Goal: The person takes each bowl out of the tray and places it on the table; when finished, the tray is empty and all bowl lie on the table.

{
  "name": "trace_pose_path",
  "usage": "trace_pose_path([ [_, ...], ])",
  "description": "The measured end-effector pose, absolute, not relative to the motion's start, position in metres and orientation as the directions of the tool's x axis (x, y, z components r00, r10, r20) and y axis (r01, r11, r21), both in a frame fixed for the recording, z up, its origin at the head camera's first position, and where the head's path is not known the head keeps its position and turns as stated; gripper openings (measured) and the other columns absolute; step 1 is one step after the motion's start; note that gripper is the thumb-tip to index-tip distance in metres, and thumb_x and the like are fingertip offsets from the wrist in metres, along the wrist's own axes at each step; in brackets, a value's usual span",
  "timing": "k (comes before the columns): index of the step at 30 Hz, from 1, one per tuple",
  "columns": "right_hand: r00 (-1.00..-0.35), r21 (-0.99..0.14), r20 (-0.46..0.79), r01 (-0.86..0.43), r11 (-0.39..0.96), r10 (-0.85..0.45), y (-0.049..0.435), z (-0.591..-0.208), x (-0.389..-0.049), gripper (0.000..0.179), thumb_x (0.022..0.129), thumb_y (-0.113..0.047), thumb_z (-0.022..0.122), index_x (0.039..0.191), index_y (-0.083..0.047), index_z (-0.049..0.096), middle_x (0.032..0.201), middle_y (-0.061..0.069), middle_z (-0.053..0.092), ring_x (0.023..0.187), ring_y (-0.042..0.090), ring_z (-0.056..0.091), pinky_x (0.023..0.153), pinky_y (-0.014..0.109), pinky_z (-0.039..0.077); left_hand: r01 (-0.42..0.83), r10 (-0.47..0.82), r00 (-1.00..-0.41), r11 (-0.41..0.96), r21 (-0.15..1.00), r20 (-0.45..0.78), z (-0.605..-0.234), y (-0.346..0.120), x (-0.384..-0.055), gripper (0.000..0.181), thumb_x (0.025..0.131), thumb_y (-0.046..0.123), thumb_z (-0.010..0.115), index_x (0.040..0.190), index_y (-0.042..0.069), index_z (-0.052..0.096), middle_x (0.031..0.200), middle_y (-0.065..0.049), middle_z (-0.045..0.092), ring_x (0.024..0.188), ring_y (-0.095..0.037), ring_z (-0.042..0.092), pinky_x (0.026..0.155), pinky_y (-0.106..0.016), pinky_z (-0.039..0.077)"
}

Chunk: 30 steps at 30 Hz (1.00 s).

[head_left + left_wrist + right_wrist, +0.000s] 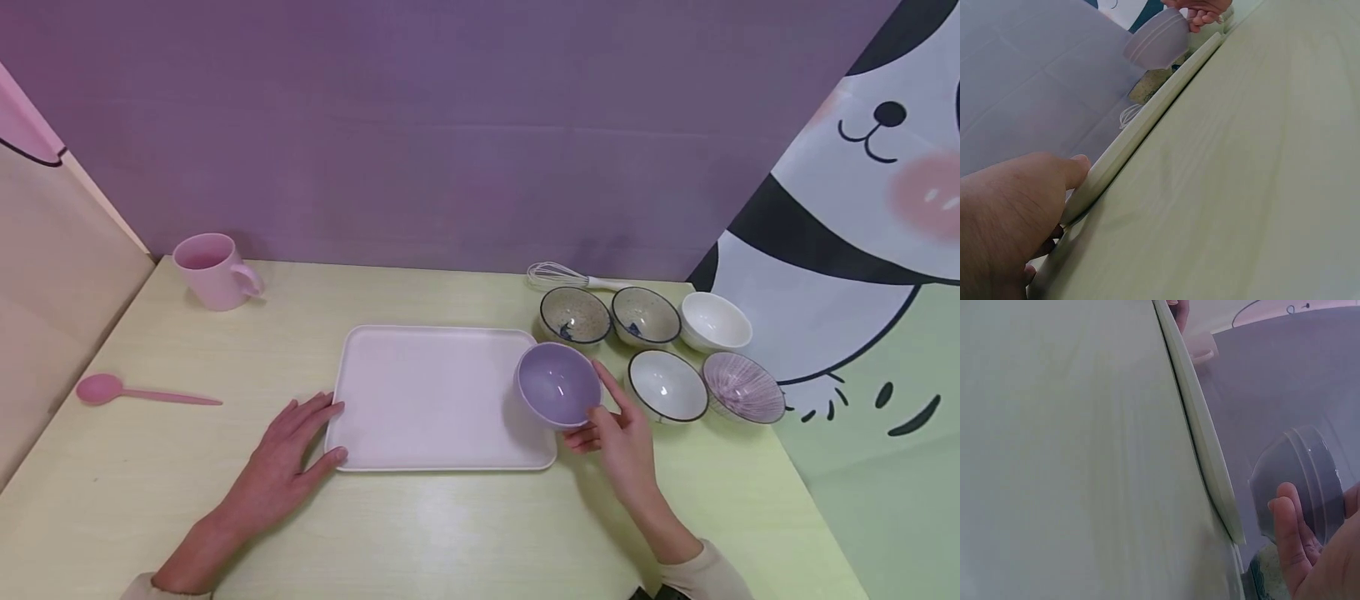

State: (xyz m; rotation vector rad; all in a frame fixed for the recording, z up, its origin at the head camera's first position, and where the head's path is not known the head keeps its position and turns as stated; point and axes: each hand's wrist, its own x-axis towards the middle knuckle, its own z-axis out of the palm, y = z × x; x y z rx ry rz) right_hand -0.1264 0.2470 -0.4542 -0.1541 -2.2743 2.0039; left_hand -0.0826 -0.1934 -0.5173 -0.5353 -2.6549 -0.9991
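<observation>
My right hand (615, 442) holds a purple bowl (558, 383) by its right side, with the thumb near the rim and the other fingers around and below the wall. The bowl is raised over the right end of a white rectangular tray (427, 400), its mouth tilted slightly. In the right wrist view, fingers (1291, 537) lie against the bowl's outside (1297, 481). My left hand (285, 467) rests at the tray's left edge, fingers extended and spread from the thumb. The left wrist view shows its thumb (1075, 172) at the tray's rim (1129, 134).
Two speckled bowls (575, 317), a dark-rimmed white bowl (667, 386), a plain white bowl (715, 322) and a purple-streaked bowl (742, 387) cluster on the right. Behind them lies a whisk (558, 275). At left are a pink mug (213, 279) and a pink spoon (100, 388).
</observation>
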Motion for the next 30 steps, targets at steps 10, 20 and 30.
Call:
trace_pose_path([
  [10, -0.984, -0.993, 0.004, 0.016, 0.113, 0.177, 0.267, -0.459, -0.123, 0.070, 0.105, 0.008, 0.044, 0.173, -0.011, 0.040, 0.071, 0.017, 0.078, 0.056, 0.017, 0.076, 0.057, 0.030, 0.068, 0.425, 0.250, -0.899, 0.696, 0.579, 0.360, -0.518, -0.194, -0.084, 0.058, 0.105, 0.027, 0.077, 0.156, 0.005, 0.060, 0.163, -0.023, 0.055, 0.153, -0.050, 0.045, 0.139, -0.026, 0.008],
  [20, -0.981, -0.992, -0.011, 0.035, 0.124, 0.195, 0.279, -0.466, -0.122, 0.072, 0.105, 0.007, 0.042, 0.174, -0.013, 0.037, 0.074, 0.017, 0.079, 0.059, 0.017, 0.078, 0.059, 0.031, 0.069, 0.424, 0.253, -0.900, 0.693, 0.583, 0.354, -0.516, -0.193, -0.084, 0.058, 0.105, 0.027, 0.077, 0.157, 0.005, 0.060, 0.163, -0.024, 0.055, 0.153, -0.051, 0.044, 0.140, -0.029, 0.008],
  [30, -0.982, -0.992, -0.021, 0.043, 0.115, 0.185, 0.285, -0.472, -0.124, 0.071, 0.106, 0.006, 0.041, 0.175, -0.014, 0.036, 0.077, 0.019, 0.080, 0.061, 0.018, 0.079, 0.060, 0.033, 0.069, 0.425, 0.250, -0.899, 0.697, 0.577, 0.360, -0.518, -0.194, -0.084, 0.058, 0.105, 0.026, 0.077, 0.156, 0.004, 0.060, 0.163, -0.024, 0.055, 0.153, -0.051, 0.044, 0.139, -0.026, 0.007],
])
